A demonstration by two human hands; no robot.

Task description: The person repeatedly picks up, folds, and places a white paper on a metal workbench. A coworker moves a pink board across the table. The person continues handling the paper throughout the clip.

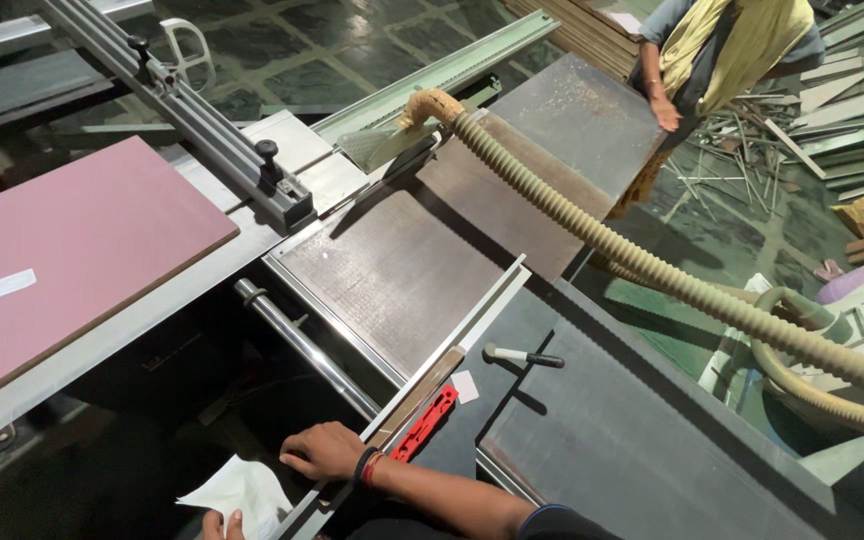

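Right hand [324,450] lies flat, fingers together, bracing the long pale metal fence rail [452,340] at the near edge of the saw desk [392,270], while left hand [220,524], mostly cropped, seemingly pinches white paper sheet [242,490].

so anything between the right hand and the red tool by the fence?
Nothing visible. The right hand rests on the near end of the fence rail; the red tool lies just beyond the wrist, with no object between.
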